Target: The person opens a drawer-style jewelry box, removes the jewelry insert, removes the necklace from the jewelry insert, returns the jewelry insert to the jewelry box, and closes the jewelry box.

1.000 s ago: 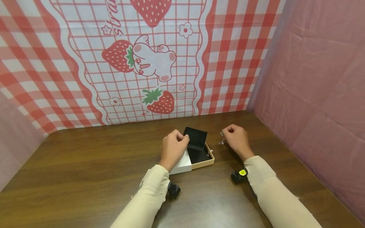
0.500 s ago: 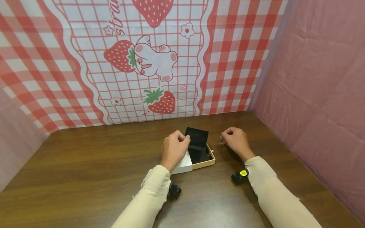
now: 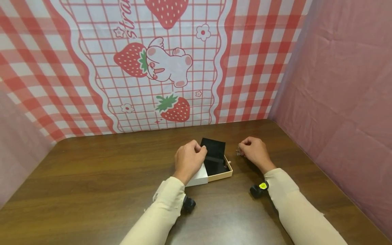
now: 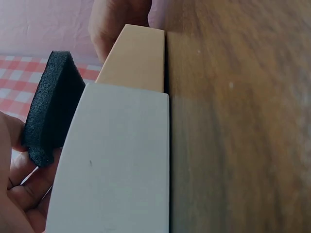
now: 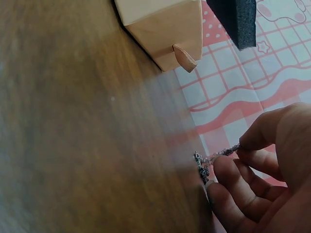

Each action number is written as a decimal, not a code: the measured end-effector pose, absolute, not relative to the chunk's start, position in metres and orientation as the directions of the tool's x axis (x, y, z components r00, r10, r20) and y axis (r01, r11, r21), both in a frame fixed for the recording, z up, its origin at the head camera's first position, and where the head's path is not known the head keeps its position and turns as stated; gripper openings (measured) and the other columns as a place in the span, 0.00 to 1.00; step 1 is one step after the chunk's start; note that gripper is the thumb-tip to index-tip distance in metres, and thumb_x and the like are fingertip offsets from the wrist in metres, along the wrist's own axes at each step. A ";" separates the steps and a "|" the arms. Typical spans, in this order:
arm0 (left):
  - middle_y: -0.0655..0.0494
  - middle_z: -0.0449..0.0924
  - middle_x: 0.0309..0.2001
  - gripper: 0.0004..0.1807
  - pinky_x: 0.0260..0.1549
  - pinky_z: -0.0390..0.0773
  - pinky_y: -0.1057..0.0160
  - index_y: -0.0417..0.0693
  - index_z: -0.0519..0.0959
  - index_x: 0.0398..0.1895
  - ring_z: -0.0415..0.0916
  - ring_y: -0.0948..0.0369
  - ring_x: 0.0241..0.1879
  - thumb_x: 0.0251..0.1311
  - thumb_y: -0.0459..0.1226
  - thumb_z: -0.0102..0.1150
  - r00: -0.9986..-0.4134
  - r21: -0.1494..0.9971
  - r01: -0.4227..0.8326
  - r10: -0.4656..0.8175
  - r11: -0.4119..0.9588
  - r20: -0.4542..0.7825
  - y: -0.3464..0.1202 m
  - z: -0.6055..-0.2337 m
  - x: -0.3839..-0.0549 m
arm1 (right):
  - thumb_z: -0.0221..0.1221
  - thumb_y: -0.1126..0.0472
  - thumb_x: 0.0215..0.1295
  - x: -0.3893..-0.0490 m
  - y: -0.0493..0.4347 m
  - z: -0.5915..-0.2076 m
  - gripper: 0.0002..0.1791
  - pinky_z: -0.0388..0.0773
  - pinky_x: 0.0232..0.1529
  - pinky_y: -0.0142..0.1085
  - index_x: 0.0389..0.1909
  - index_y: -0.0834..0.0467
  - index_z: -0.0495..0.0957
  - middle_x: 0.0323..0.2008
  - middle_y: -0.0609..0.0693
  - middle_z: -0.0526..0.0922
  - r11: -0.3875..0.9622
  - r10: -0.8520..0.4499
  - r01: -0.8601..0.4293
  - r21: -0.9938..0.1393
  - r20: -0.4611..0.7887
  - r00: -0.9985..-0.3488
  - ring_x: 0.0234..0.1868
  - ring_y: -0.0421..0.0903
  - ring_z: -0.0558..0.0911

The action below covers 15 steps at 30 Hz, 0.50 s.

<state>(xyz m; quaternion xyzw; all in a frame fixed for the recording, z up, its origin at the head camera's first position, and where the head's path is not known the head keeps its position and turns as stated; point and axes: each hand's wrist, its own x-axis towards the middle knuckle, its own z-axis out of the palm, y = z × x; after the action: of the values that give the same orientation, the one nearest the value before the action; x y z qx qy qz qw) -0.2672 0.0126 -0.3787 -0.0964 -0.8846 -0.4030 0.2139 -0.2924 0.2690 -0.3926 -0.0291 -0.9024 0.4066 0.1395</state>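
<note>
My left hand pinches a black foam pad by its left edge, tilted up above a slide-out box. The box has a white sleeve and a tan drawer pulled partly out to the right, with a black interior. In the left wrist view the thick edge of the foam shows beside the sleeve. To the right of the drawer, my right hand pinches a thin silvery beaded chain between thumb and forefinger. Its lower part hangs at the tabletop; the rest is hidden by fingers.
A small ribbon pull tab sticks out of the drawer's end, facing the right hand. The brown wooden table meets a strawberry-print cloth at the back and a pink cloth on the right.
My right hand has come down slightly, and less of the chain shows below its fingers. The left hand keeps the foam pad raised. The whole head view has shifted a little.
</note>
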 end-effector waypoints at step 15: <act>0.66 0.71 0.16 0.11 0.36 0.73 0.54 0.58 0.71 0.17 0.73 0.58 0.24 0.53 0.43 0.60 -0.850 0.571 0.406 0.065 0.714 0.523 0.009 -0.377 -0.266 | 0.57 0.60 0.66 -0.292 0.269 -0.392 0.11 0.78 0.26 0.33 0.36 0.65 0.81 0.26 0.56 0.84 0.643 0.169 -0.058 -0.763 0.216 -0.962 0.25 0.43 0.81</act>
<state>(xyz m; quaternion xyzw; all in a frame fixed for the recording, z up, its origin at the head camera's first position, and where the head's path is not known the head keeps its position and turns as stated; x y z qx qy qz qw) -0.2665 0.0088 -0.3768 -0.1316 -0.8940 -0.3546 0.2401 -0.2918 0.2689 -0.3924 -0.0310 -0.8963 0.4211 0.1352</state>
